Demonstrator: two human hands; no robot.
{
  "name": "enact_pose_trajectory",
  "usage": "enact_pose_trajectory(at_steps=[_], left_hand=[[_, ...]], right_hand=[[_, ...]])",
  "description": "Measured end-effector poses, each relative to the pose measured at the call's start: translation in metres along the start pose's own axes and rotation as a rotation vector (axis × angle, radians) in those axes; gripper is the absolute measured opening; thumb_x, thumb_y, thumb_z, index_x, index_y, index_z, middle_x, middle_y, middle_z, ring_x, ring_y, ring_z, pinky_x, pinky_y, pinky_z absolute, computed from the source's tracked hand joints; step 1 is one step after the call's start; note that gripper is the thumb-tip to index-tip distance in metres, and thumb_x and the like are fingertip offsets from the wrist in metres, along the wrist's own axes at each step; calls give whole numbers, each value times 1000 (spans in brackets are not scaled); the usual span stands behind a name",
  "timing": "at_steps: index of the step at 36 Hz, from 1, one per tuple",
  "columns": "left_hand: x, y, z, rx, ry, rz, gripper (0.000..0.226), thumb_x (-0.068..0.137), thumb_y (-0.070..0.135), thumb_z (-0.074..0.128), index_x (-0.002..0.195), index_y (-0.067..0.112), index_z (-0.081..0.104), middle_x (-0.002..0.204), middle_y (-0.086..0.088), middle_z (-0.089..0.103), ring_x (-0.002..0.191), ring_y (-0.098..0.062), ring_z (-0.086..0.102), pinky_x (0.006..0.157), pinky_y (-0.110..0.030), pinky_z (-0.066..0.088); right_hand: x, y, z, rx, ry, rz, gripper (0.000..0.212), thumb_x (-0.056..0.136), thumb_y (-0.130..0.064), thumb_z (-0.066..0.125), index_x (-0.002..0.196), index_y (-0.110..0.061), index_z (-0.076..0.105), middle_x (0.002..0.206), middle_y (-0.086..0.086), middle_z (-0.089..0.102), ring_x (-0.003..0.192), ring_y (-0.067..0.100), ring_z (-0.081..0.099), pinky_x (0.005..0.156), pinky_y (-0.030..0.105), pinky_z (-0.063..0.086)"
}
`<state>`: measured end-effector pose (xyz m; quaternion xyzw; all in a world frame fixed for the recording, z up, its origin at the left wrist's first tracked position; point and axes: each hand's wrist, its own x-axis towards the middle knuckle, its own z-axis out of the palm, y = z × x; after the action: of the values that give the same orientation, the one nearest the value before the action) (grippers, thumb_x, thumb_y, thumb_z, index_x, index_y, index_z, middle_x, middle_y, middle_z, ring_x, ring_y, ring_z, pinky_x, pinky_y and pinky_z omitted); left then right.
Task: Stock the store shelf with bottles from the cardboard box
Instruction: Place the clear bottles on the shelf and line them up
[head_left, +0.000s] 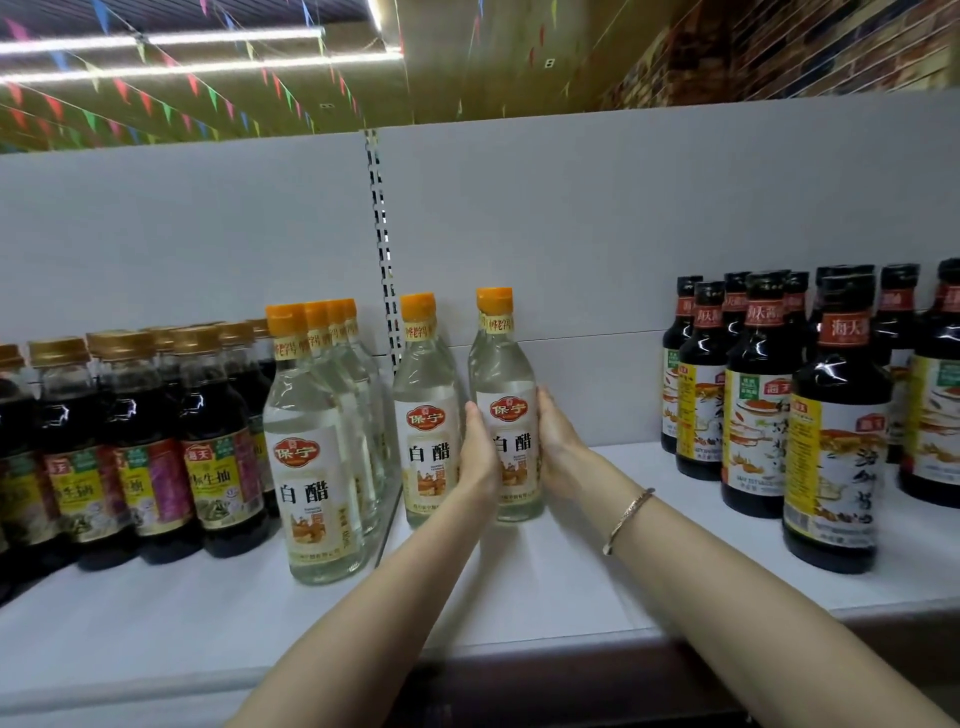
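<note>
A clear white-vinegar bottle (506, 415) with an orange cap stands upright on the white shelf (545, 587). My left hand (477, 457) lies against its left side and my right hand (557, 447) against its right side, fingers around the body. Another identical bottle (423, 415) stands just to its left, partly behind my left hand. A row of several more vinegar bottles (311, 452) lines up further left. The cardboard box is out of view.
Dark soy-sauce bottles with gold caps (130, 441) crowd the shelf's left part. Dark bottles with black caps (831, 426) stand at the right. Bare shelf lies between the held bottle and the right group. A slotted upright (382, 244) divides the white back panel.
</note>
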<state>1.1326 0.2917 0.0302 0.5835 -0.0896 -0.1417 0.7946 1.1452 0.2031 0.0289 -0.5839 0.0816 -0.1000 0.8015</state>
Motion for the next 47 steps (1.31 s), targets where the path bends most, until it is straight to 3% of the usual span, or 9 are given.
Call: enact_pose_trajectory(at_steps=[2,8,15,18,23,29,34,40,47], left_hand=[[1,0,0,-8,-7,5,44,99,55,19,79,25,44,82,4,48,72,-11,50,106,-42,36],[-13,3,10,-152,-74,72,47,103,41,21,103,14,61,87,-5,61,78,-15,57,66,-26,47],[-20,6,11,-177,-68,65,47,103,43,22,98,17,62,91,-5,63,80,-15,58,67,-26,47],[-20,6,9,-139,-25,47,47,100,51,22,96,20,58,109,-10,59,78,-15,56,89,-37,46],[-29,10,13,-202,-39,23,59,102,46,20,134,9,52,133,-16,55,125,-31,50,96,-38,37],[-29,10,13,-231,-11,57,58,102,46,23,134,9,54,134,-16,55,86,-20,59,85,-35,43],[-29,9,10,-200,3,43,57,102,45,24,132,8,55,132,-17,57,119,-31,54,90,-37,40],[-29,9,10,-144,27,63,56,102,45,23,128,8,57,126,-15,60,95,-21,61,72,-30,48],[-22,6,11,-131,66,54,58,101,47,25,130,9,57,130,-17,59,118,-31,55,90,-37,44]], right_hand=[[0,0,-1,-3,7,2,69,97,-58,20,102,-13,72,103,15,72,103,34,65,99,48,47],[1,0,-3,-10,3,3,66,98,-56,21,96,-15,73,100,15,73,102,33,66,97,47,48],[3,1,-4,-19,1,17,67,98,-58,20,98,-16,73,101,14,73,101,32,66,98,47,48],[3,1,-4,-20,5,17,67,97,-58,21,102,-16,72,101,13,73,101,31,66,98,48,47],[3,2,-2,-11,-5,14,66,97,-58,20,95,-18,73,98,13,73,99,31,66,96,46,49],[2,3,-1,13,-27,26,65,98,-57,22,85,-19,73,88,11,74,90,29,67,92,44,51],[2,4,1,15,-38,30,65,98,-56,19,90,-18,72,82,9,74,83,27,67,75,37,53],[3,2,-2,6,-63,28,65,100,-53,18,88,-17,70,74,7,73,78,25,66,69,34,53],[2,2,-3,8,-87,33,67,99,-54,15,87,-17,70,73,7,73,78,25,66,76,36,52]])
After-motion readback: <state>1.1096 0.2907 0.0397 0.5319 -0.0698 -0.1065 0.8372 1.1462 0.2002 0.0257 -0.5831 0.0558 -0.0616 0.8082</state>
